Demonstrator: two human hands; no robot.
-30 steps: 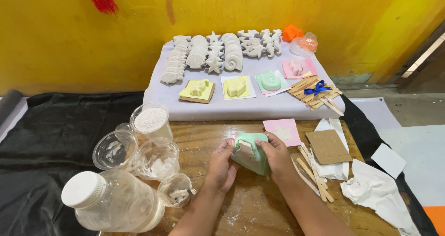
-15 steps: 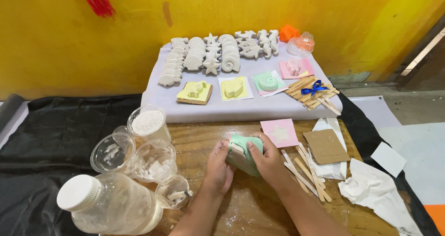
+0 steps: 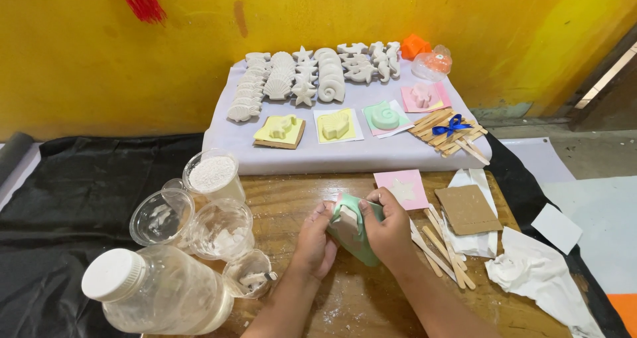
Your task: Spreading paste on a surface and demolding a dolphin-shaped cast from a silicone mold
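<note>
Mould [image 3: 355,235], pale green and flexible, held tilted just above the wooden tabletop [image 3: 371,305] between both hands, a whitish cast showing in its upturned face. Left hand [image 3: 315,245] grips the mould's left edge with fingers curled closed against it, while the right hand [image 3: 388,228] wraps over the top and right side, thumb pressed on the rim. Just beside the right hand lie a pink card [image 3: 401,189], wooden sticks [image 3: 441,248] and a brown cardboard square [image 3: 468,208]; clear plastic cups [image 3: 192,208] and a white-capped bottle [image 3: 156,291] stand to the left.
</note>
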